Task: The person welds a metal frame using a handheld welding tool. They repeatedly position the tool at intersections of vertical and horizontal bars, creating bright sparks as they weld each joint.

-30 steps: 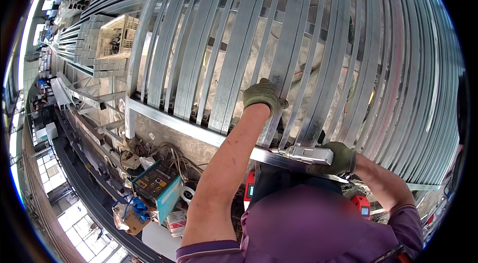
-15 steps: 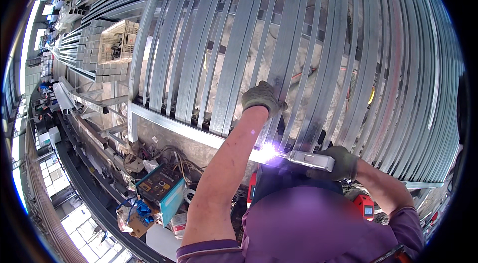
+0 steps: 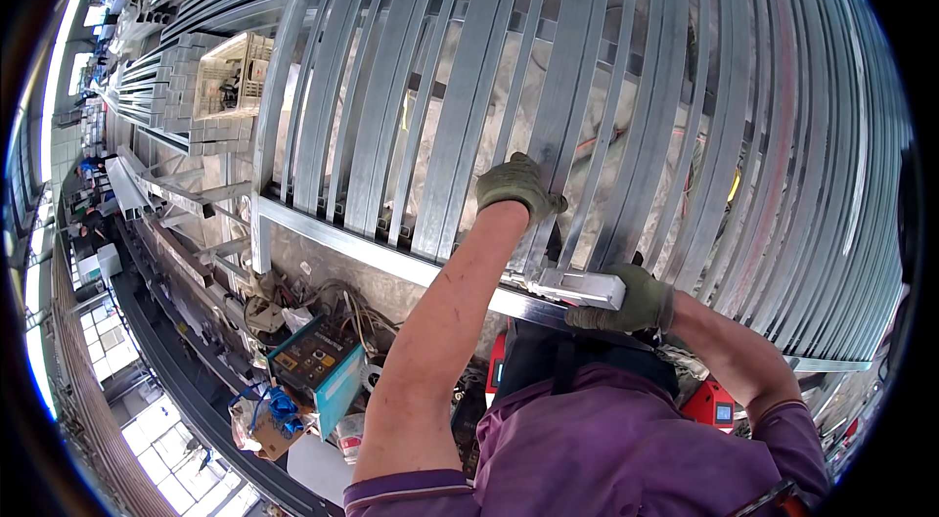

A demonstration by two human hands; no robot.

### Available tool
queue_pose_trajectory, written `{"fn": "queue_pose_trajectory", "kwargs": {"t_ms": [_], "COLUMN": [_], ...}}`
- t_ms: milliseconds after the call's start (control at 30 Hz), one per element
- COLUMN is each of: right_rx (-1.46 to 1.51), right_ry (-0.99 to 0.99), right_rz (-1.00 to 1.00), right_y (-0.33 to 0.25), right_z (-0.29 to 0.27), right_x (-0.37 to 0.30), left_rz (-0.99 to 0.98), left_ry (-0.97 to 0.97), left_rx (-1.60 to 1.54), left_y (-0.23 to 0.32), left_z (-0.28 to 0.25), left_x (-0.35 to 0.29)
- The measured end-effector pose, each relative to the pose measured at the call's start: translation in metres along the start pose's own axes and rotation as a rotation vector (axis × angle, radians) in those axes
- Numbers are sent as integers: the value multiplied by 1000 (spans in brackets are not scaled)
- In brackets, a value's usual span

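My left hand (image 3: pixel 516 186), in a grey-green glove, is closed over one of the long metal bars (image 3: pixel 570 57), a little above the frame's near rail (image 3: pixel 377 255). Its fingertips are partly hidden. Lower and to the right, my gloved right hand (image 3: pixel 641 300) grips a silver, boxy welding torch (image 3: pixel 587 287). The torch points left, its tip at the near rail where the bars meet it. No arc glows at the tip. The fingers wrapped round the handle show only in part.
Parallel bars fill the frame away from me. A beige crate (image 3: pixel 235 77) sits on stacked steel tubes at the left. Below the frame are a teal-sided machine (image 3: pixel 318 365), tangled cables, and a red device (image 3: pixel 709 406) by my right arm.
The bright welding arc has gone out. My right hand and the torch have shifted left and slightly away from me along the rail. My left hand has stayed in place.
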State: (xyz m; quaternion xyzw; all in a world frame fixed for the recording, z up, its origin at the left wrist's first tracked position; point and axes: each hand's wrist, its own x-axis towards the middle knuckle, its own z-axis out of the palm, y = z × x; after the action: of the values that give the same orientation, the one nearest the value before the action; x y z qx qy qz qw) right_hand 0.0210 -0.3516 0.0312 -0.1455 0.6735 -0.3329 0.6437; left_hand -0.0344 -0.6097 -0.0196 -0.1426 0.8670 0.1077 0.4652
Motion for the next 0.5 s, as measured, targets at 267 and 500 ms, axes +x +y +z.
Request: {"fn": "queue_pose_trajectory", "kwargs": {"t_ms": [267, 500], "right_rx": [-60, -88], "right_ry": [-29, 12], "right_rz": [52, -18], "right_y": [3, 15], "right_z": [5, 11], "right_x": [9, 13], "left_rz": [24, 2], "left_ry": [3, -9], "left_rx": [-7, -18], "left_y": [-3, -1], "left_z": [1, -1], "left_x": [0, 0]}}
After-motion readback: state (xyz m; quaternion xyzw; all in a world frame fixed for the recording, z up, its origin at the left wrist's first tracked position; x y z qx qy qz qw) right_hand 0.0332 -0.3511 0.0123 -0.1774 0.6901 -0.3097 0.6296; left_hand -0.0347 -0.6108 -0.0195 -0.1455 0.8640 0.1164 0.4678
